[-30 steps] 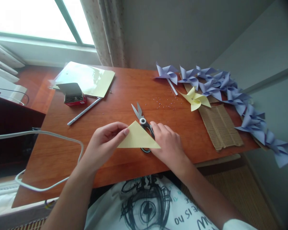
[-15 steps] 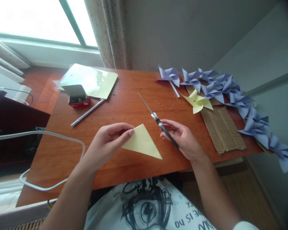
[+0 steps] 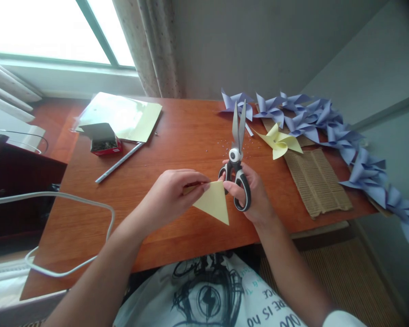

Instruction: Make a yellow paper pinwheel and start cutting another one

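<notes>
A folded triangle of yellow paper [image 3: 214, 202] is pinched by its upper left side between the thumb and fingers of my left hand [image 3: 172, 193]. My right hand [image 3: 257, 193] has its fingers through the handles of black-and-white scissors [image 3: 236, 154]. Their blades point away from me and stand slightly apart. My right thumb reaches the paper's upper right corner and seems to touch it. Both hands are above the wooden table [image 3: 177, 150], near its front edge.
Several purple paper pinwheels [image 3: 301, 127] line the right side. A yellow pinwheel [image 3: 277, 141] and corrugated cardboard [image 3: 318, 184] lie nearer. At left are a red box of small metal pieces [image 3: 105, 146], a paper stick [image 3: 119, 162], packaged paper [image 3: 122, 116] and a white cable [image 3: 112, 218].
The scissors have turned from edge-on to face-on, with blades now pointing up and away. Both hands have come closer together, and the right thumb has come to the paper's corner.
</notes>
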{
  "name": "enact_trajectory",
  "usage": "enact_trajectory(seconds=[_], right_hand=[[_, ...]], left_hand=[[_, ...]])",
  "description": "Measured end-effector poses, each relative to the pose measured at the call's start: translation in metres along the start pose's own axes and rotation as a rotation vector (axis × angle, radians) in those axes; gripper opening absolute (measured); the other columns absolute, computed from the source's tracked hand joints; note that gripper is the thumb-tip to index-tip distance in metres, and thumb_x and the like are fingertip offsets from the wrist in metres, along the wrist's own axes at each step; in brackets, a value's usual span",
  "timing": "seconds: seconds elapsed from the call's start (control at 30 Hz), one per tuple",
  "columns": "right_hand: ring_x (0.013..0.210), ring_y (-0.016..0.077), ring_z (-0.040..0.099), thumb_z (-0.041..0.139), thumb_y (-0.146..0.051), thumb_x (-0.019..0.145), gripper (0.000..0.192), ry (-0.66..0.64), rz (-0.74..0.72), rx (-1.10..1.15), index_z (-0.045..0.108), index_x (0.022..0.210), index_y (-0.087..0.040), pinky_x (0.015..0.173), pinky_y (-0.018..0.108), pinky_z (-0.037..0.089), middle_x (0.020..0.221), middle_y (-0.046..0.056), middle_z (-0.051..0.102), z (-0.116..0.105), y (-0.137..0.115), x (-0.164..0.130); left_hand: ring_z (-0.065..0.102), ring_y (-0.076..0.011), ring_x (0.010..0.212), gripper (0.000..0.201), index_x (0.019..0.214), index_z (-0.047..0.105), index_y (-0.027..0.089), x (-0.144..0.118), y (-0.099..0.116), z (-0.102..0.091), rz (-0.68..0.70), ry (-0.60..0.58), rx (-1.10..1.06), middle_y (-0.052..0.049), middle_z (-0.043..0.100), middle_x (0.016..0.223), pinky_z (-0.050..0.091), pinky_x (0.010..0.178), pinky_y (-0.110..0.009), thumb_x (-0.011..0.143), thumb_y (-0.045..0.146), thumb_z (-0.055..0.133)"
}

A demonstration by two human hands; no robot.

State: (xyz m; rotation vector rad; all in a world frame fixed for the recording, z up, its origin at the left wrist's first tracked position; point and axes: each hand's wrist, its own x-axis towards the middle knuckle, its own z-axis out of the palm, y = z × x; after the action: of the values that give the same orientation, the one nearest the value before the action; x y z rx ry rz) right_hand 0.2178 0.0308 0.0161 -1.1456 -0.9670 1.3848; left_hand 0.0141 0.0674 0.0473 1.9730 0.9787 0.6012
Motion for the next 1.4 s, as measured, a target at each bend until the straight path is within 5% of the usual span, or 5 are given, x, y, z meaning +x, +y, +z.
enact_trajectory(seconds=[0.23,0.5,0.67,0.97,1.4], right_hand=[[0.071,0.0111,0.056,0.079,-0.026,0.074,0.044,0.049,0.022,-0.066,0.063,0.116,-0.026,0.066,0.025,0.049,0.085,-0.003,0.061,0.010,0.010,-0.004],[0.076,0.0139,0.055,0.068,-0.028,0.077,0.037,0.323,-0.096,-0.119,0.059,0.113,-0.026,0.068,0.027,0.049,0.090,0.000,0.057,0.020,0.014,0.005],[0.080,0.0158,0.056,0.064,-0.027,0.082,0.036,0.391,-0.177,-0.200,0.056,0.116,-0.026,0.073,0.030,0.051,0.095,0.002,0.057,0.023,0.013,0.007],[0.070,0.0145,0.053,0.081,-0.039,0.076,0.041,0.211,-0.033,-0.175,0.066,0.112,-0.025,0.069,0.032,0.051,0.084,0.000,0.057,0.004,-0.001,-0.024],[0.069,0.0164,0.047,0.074,-0.058,0.080,0.054,-0.120,0.200,-0.094,0.066,0.119,-0.021,0.062,0.029,0.038,0.077,0.002,0.055,-0.016,-0.009,-0.043]], left_hand=[[0.059,-0.0138,0.071,0.023,0.098,0.075,0.016,-0.002,-0.011,0.005,-0.123,-0.023,-0.222,-0.004,0.071,0.083,0.045,0.062,-0.021,0.090,0.036,0.065],[0.068,-0.0171,0.079,0.057,0.130,0.062,0.019,-0.003,-0.010,0.012,-0.367,0.282,-0.791,-0.007,0.074,0.096,0.053,0.068,-0.024,0.079,0.039,0.079],[0.072,-0.0227,0.085,0.038,0.108,0.075,0.015,-0.003,-0.009,0.032,-0.374,0.089,-0.940,-0.011,0.078,0.100,0.056,0.071,-0.027,0.079,0.039,0.080],[0.074,-0.0273,0.092,0.033,0.097,0.077,0.014,-0.006,-0.013,0.032,-0.379,0.390,-0.926,-0.010,0.080,0.102,0.058,0.078,-0.031,0.077,0.039,0.082],[0.074,-0.0254,0.083,0.028,0.093,0.078,0.014,-0.008,-0.009,0.031,-0.381,0.308,-0.930,-0.009,0.080,0.091,0.058,0.071,-0.029,0.074,0.033,0.084]])
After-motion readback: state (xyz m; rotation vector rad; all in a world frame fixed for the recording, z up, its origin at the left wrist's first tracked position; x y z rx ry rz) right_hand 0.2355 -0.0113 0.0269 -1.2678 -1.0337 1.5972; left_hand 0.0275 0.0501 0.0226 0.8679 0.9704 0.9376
